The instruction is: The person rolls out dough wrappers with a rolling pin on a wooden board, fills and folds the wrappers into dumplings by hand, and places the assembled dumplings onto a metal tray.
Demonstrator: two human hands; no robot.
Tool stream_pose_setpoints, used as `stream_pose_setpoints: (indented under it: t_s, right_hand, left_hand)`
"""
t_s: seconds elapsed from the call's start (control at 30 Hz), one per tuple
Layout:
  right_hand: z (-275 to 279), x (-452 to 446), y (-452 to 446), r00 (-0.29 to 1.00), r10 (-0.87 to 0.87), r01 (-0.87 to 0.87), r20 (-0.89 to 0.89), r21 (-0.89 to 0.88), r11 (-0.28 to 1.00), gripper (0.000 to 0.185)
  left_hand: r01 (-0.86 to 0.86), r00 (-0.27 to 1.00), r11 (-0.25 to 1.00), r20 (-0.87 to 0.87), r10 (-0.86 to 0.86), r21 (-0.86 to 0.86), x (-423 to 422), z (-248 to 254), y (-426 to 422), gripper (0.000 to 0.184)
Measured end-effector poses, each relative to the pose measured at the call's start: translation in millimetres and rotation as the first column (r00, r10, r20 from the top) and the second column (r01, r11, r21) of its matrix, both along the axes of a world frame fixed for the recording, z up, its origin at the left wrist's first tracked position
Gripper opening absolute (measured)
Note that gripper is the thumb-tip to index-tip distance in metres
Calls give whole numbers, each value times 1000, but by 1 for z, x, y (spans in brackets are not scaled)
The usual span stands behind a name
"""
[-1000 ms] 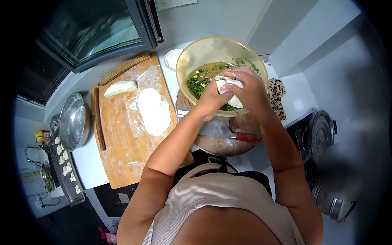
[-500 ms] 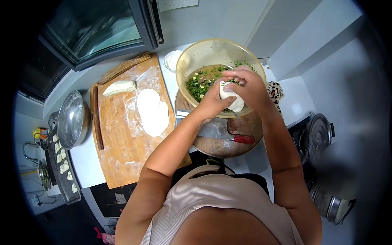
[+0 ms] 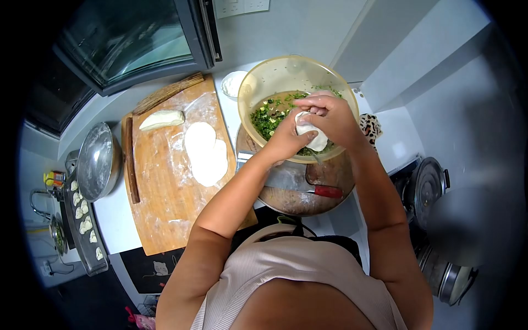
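Between my two hands is a dumpling (image 3: 313, 137) of white dough, its edge pinched by my fingers. My left hand (image 3: 287, 135) cups its left side, thumb along the near face. My right hand (image 3: 334, 116) closes over its top and right side, fingertips meeting the left ones. Both hands are over the near part of a large yellowish bowl (image 3: 294, 65), which holds chopped green filling (image 3: 268, 116). What lies inside the dough is hidden. Flat dough wrappers (image 3: 208, 159) overlap on the floured wooden board (image 3: 159, 220) to the left.
A rolling pin (image 3: 131, 159) and a dough roll (image 3: 161, 120) lie on the board. Below the bowl, a red-handled cleaver (image 3: 328, 191) rests on a round chopping block (image 3: 297, 206). A metal bowl (image 3: 99, 162) and a tray (image 3: 88, 242) with several dumplings stand at the left.
My fingers have shifted slightly along the dough edge, closing it more between them. The dumpling stays over the bowl's near side.
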State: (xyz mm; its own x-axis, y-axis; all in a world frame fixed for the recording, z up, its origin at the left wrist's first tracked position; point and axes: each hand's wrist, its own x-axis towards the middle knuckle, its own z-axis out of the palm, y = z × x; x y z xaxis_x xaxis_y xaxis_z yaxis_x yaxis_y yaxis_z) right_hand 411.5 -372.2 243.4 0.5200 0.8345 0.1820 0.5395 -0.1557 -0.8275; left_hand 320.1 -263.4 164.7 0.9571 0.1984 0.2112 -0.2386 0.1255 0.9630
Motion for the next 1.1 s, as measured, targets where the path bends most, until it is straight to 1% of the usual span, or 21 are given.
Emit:
stream_pose_setpoints:
  t_s: [0.07,0.1,0.17,0.23,0.3,0.37,0.43,0.5,0.57,0.67,0.73,0.77,0.8,0.83,0.87,0.9,0.93,0.97,1.0,1.03,1.1]
  right_hand:
    - [-3,4,6,983,27,-5,180,-119,993,18]
    - [-9,6,5,984,0,-2,178,12,1000,19]
    - [-20,10,4,985,-46,-1,164,274,962,22]
    - [-12,3,-1,973,-147,217,-179,489,845,24]
    - [-16,3,-12,917,-179,341,-356,467,816,28]
    - [-46,20,-34,906,-221,332,-360,282,900,34]
    - [-52,36,-42,920,-337,366,-199,129,922,41]
    - [-57,39,-46,908,-321,367,-271,140,920,47]
    - [-44,17,-34,831,-132,347,-540,318,883,50]
    - [-46,-5,-27,718,218,210,-661,504,838,45]
    - [-51,-14,-16,752,173,252,-636,520,816,47]
    - [-52,-15,-13,769,155,266,-620,531,805,47]
    - [-49,-18,-14,707,214,286,-674,550,785,44]
    - [-51,-20,-15,744,220,260,-631,577,774,42]
    - [-52,-22,-16,778,227,230,-585,602,765,41]
    - [-54,-23,-16,809,236,195,-539,624,756,39]
    - [-56,-22,-17,925,167,84,-343,610,788,36]
    - [-57,-26,-15,942,171,52,-290,628,777,35]
    - [-53,-33,-13,956,175,19,-236,645,764,35]
    - [-48,-41,-10,967,177,-14,-181,661,750,34]
    - [-44,-56,-2,983,138,-19,-122,676,737,31]
  left_hand:
    - [-18,999,997,33,15,72,3,0,1,57]
    - [-30,998,994,52,24,108,4,1,1,56]
    - [7,999,969,-48,-20,-248,2,5,-2,54]
    - [-17,996,864,-83,-29,-503,-2,13,-5,53]
    - [-58,998,752,-66,19,-657,-4,24,-6,51]
    - [-58,998,655,-34,49,-753,0,26,-8,42]
    - [-42,997,516,1,82,-856,4,29,-10,38]
    - [-89,988,518,-11,152,-851,7,30,-14,40]
    - [-65,986,461,13,165,-885,11,25,-15,39]
    - [-20,986,411,49,157,-912,13,27,-28,38]
    - [-29,990,424,34,140,-905,11,31,-38,40]
    - [-76,994,600,-17,104,-796,7,34,-37,40]
    - [-114,993,749,-78,83,-653,-2,45,-33,41]
    - [-139,986,865,-148,76,-481,-11,53,-27,42]
    - [-130,983,902,-172,64,-410,-16,54,-19,39]
    - [-125,975,964,-210,75,-234,-23,63,-14,36]
    - [-110,963,993,-251,94,-50,-31,75,-10,34]
    - [-83,949,988,-293,119,133,-38,81,-8,31]
    - [-56,987,981,-135,82,186,-41,75,-4,28]
    - [-176,979,921,-38,201,347,-45,67,-4,27]
    - [-407,910,687,201,363,603,-53,59,-7,24]
